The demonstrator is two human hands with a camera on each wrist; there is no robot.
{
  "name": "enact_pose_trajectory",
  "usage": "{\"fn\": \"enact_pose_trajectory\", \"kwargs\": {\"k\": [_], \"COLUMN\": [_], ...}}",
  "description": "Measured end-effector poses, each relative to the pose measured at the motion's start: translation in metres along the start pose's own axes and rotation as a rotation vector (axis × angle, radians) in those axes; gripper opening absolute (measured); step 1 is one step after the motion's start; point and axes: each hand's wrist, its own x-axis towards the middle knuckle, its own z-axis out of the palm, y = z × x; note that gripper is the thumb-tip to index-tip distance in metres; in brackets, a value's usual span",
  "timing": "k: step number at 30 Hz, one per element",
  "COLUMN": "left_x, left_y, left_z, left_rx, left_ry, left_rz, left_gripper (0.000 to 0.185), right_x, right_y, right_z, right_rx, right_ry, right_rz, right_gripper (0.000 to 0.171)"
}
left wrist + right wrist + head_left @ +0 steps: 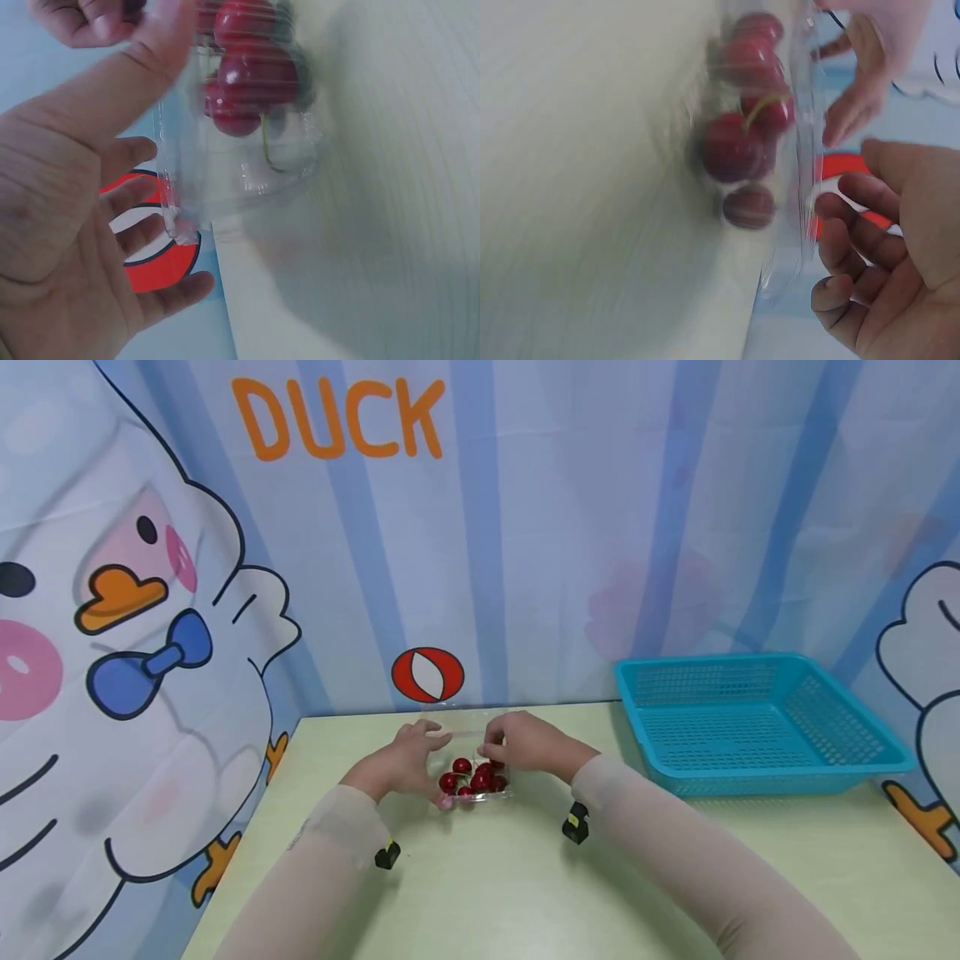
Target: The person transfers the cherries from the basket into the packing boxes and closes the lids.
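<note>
A clear plastic box (491, 796) of dark red cherries (482, 779) sits on the table, some cherries with green stems. My left hand (401, 762) spreads around the box's left side. Its thumb (142, 75) lies against the box, while the other fingers stand apart beyond the rim, relaxed. Over the box's right side hovers my right hand (528, 743). Its fingers (840, 247) are loosely bent near the clear rim, and nothing shows between them in the right wrist view. The cherries (731, 146) lie inside the box, blurred in both wrist views.
A blue plastic basket (750, 772) stands at the right rear of the pale table (480, 885). Behind the table hangs a striped curtain (540, 527) with duck drawings. Each sleeve carries a small black device (576, 823) near the wrist.
</note>
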Motion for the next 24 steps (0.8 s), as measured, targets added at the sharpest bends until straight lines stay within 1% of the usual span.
{"fn": "enact_pose_trajectory", "kwargs": {"k": [3,5,7,9,11,12,14,16,19,24], "left_x": [0.002,0.004,0.006,0.008,0.011,0.012,0.013,0.014,0.014,0.014], "left_y": [-0.006,-0.011,-0.016,-0.021,-0.026,-0.028,-0.033,-0.036,-0.040,-0.045], "left_z": [0.001,0.001,0.000,-0.002,-0.003,-0.004,-0.006,-0.007,-0.008,-0.006], "left_rx": [-0.008,-0.038,-0.083,-0.118,-0.134,-0.135,-0.122,-0.113,-0.102,-0.124], "left_ry": [0.036,0.067,0.112,0.166,0.226,0.251,0.281,0.285,0.258,0.189], "left_rz": [0.020,0.022,0.012,-0.012,-0.041,-0.056,-0.092,-0.128,-0.158,-0.166], "left_gripper": [0.116,0.105,0.091,0.078,0.068,0.065,0.062,0.061,0.060,0.050], "right_x": [-0.001,-0.001,-0.001,0.000,0.000,0.001,0.001,0.002,0.003,0.006], "right_y": [0.013,0.020,0.026,0.031,0.034,0.036,0.039,0.042,0.048,0.059], "right_z": [-0.002,-0.002,-0.001,-0.001,-0.002,-0.002,-0.003,-0.002,-0.001,0.003], "right_rx": [0.086,0.128,0.157,0.183,0.199,0.204,0.215,0.220,0.254,0.357], "right_ry": [0.096,0.148,0.182,0.200,0.207,0.201,0.169,0.129,0.074,0.055], "right_rz": [0.064,0.106,0.152,0.198,0.238,0.252,0.275,0.286,0.297,0.317], "right_gripper": [0.028,0.029,0.029,0.032,0.039,0.043,0.052,0.058,0.058,0.056]}}
